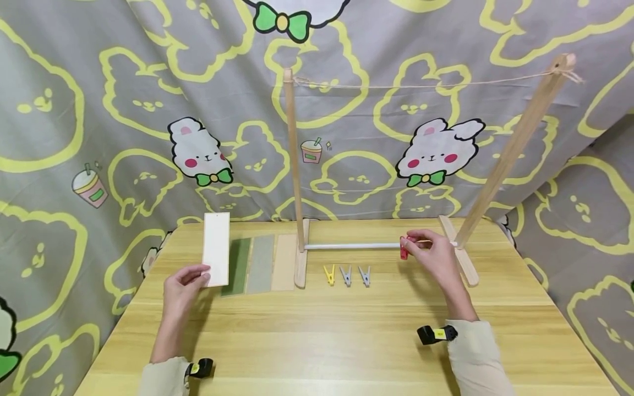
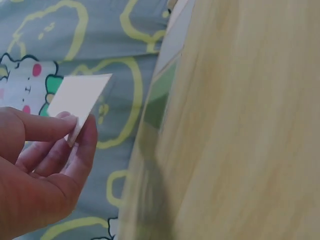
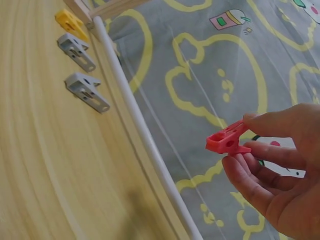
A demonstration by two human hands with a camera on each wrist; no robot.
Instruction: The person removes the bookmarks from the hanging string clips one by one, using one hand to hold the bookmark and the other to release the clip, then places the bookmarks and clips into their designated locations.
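The left hand (image 1: 185,283) pinches the lower edge of a white card (image 1: 216,248) between thumb and fingers (image 2: 75,131), holding it raised just above the left part of the tabletop (image 1: 346,335). Beside the card, three strips lie flat side by side: a green strip (image 1: 238,267), a grey-green strip (image 1: 260,264) and a tan strip (image 1: 284,262), the last one touching the foot of the left post (image 1: 294,165). The right hand (image 1: 432,254) pinches a red clothespin (image 3: 227,141) between thumb and fingertips, near the right end of the white rod (image 1: 351,246) that runs low between the two feet of the wooden frame. Whether the pin touches the rod is hard to tell; in the right wrist view it seems clear of it. A string (image 1: 421,85) runs between the tops of the left post and the slanted right post (image 1: 515,148). In front of the rod, a yellow clothespin (image 1: 329,274) and two grey clothespins (image 1: 355,275) lie in a row on the tabletop, close together but apart. A patterned cloth (image 1: 124,110) with rabbits hangs behind
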